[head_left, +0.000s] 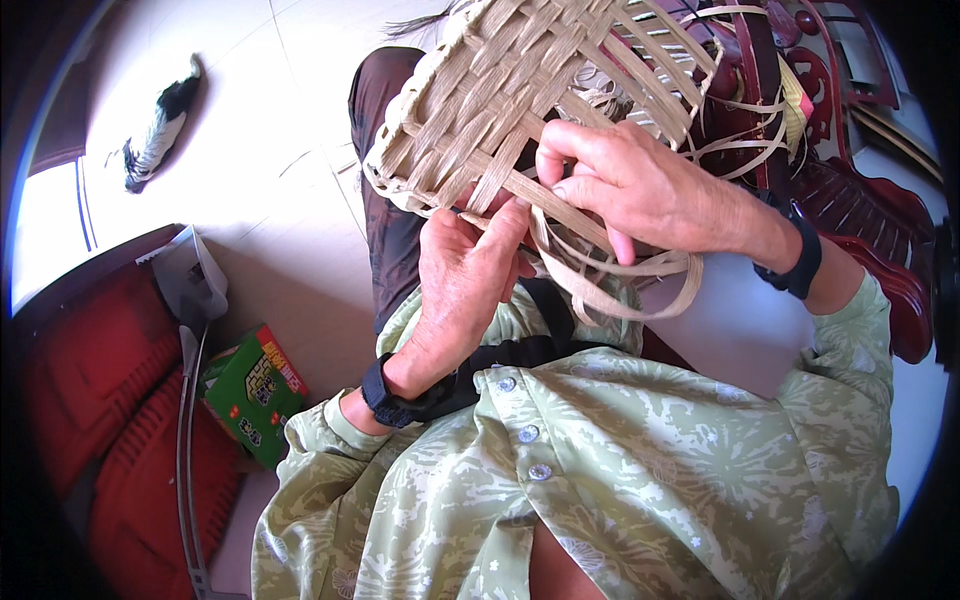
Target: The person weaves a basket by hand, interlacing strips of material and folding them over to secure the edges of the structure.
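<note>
A half-woven basket (490,90) of flat tan strips rests tilted over my lap, its weave tight at the left and the strips spaced apart at the right. At its near edge, my left hand (465,265) is closed, thumb and fingers pinching the rim and a strip end. My right hand (650,190), just right of it, has curled fingers on a flat strip (560,207) that runs out of the weave. The fingertips are partly hidden behind the strip. Below the right hand hangs a loose loop of strip (650,312). Black bands circle both wrists.
Several loose strips (745,150) tangle beside a dark red carved wooden chair (860,200) at the right. On the left are a red cushioned seat (130,420), a grey long-handled dustpan (195,280) and a green box (250,390). A small black-and-white animal (160,130) lies on the tiled floor.
</note>
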The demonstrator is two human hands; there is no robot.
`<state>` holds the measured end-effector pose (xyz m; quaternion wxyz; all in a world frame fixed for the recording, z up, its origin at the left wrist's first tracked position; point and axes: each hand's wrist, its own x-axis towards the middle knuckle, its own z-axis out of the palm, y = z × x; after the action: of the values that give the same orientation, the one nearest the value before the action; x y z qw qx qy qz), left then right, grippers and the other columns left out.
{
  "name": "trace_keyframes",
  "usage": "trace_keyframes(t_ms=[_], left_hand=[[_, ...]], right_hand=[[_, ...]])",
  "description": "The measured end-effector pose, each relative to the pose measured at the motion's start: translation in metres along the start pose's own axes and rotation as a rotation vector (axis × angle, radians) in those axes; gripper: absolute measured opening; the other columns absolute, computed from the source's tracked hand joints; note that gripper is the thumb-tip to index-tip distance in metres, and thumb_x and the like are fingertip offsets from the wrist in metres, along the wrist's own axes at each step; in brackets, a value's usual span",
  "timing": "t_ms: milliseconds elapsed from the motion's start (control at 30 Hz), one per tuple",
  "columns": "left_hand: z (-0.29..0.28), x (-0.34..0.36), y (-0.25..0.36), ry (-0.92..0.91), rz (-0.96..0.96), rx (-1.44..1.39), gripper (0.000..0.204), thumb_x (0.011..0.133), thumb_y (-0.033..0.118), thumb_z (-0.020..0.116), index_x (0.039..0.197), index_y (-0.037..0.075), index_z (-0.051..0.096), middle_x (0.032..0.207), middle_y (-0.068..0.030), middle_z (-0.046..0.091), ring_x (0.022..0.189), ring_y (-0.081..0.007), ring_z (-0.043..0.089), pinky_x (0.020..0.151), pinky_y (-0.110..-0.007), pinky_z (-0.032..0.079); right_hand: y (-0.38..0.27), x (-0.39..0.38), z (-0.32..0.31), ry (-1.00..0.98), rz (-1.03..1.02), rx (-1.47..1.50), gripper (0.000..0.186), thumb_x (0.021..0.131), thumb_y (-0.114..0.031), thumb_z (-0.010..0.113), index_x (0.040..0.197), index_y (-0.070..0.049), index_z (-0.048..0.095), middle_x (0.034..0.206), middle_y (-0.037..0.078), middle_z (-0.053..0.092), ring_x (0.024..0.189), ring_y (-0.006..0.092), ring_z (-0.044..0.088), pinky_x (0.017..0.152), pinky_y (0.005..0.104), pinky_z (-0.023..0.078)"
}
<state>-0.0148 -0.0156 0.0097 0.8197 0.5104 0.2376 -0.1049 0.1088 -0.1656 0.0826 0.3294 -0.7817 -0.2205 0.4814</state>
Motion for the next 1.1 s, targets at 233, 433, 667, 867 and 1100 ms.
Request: trace_keyframes(t_ms=[233,433,667,867,1100], left_hand=[[-0.003,0.0,-0.001,-0.032,-0.006,-0.032,0.014,0.101,0.015,0.061,0.107,0.004,0.066,0.07,-0.0008,0.067,0.045,-0.0025,0.046,0.04,-0.018,0.03],[-0.006,0.001,-0.007,-0.038,0.003,-0.013,0.015,0.101,0.017,0.062,0.107,0.004,0.068,0.071,-0.0017,0.068,0.046,-0.0017,0.047,0.039,-0.018,0.029],[-0.007,0.004,-0.004,-0.055,0.012,0.016,0.018,0.102,0.02,0.062,0.11,0.005,0.067,0.073,-0.0019,0.069,0.048,-0.0023,0.051,0.039,-0.017,0.028],[0.005,0.001,-0.006,0.005,0.036,-0.175,0.014,0.102,0.016,0.061,0.108,0.005,0.065,0.08,-0.0029,0.068,0.059,-0.0062,0.057,0.051,-0.02,0.043],[-0.017,0.003,-0.011,-0.2,0.023,-0.125,0.011,0.103,0.01,0.058,0.106,0.0,0.063,0.088,-0.0071,0.07,0.073,-0.0123,0.067,0.062,-0.026,0.056]], right_hand=[[0.011,0.001,-0.002,-0.05,-0.107,0.037,0.021,0.09,0.0,0.052,0.104,-0.002,0.067,0.067,0.005,0.067,0.043,0.0118,0.059,0.044,0.0271,0.049],[0.006,0.008,-0.009,-0.199,-0.103,-0.076,0.023,0.087,-0.001,0.054,0.104,-0.002,0.07,0.065,0.006,0.067,0.042,0.0117,0.058,0.043,0.0261,0.048],[0.017,0.002,0.001,0.025,-0.108,-0.005,0.019,0.088,-0.002,0.05,0.099,0.002,0.065,0.066,0.007,0.067,0.044,0.0144,0.062,0.043,0.0293,0.049],[0.018,0.004,0.002,0.061,-0.004,0.347,0.016,0.091,-0.012,0.058,0.094,0.003,0.063,0.07,0.006,0.065,0.046,0.0119,0.064,0.039,0.0226,0.044],[0.007,-0.004,-0.015,-0.011,-0.166,-0.252,0.013,0.081,-0.013,0.066,0.082,-0.001,0.063,0.066,0.005,0.061,0.064,0.0142,0.062,0.06,0.0353,0.047]])
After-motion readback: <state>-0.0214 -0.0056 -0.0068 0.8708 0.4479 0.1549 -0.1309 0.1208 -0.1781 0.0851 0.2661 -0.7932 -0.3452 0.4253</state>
